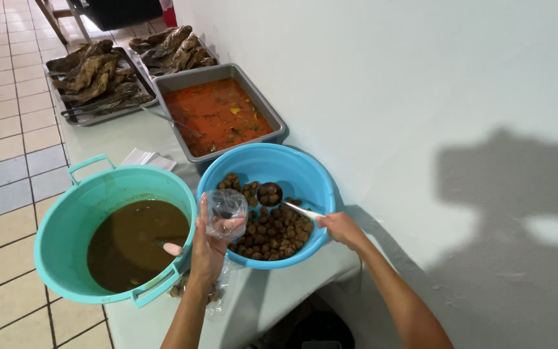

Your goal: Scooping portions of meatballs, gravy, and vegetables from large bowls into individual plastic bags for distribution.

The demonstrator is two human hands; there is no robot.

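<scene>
Around me the long table [130, 139] runs along a pale wall [389, 77], and it is crowded: nearest on my left sits a teal tub [66, 213] with two handles, filled with dark brown liquid, and its rim presses close against the blue basin [305, 174] I am working over, so there is barely any gap between them. Beyond the basin stands a grey metal pan of orange-red stew [217, 113] with a utensil handle resting in it, and past that I count two metal trays of dark fried fish [95, 74], side by side at the far end. A folded white paper [146, 157] lies on the table between the tub and the stew pan. That makes one tub, one basin, one pan, two trays. My left hand [208, 249] is clenched around a small clear plastic bag [225, 213], held upright with its mouth open just above the near rim of the basin, over the seam where tub and basin meet; the bag looks thin, crinkled and nearly see-through. My right hand [340, 226] is closed on the pale handle of a ladle [270, 192], whose round bowl is raised over the basin and carries a few small brown balls. The basin's floor is heaped with many more of the same brown balls [272, 232], too many to count. Another filled plastic bag [211, 294] lies on the table below my left wrist.
</scene>
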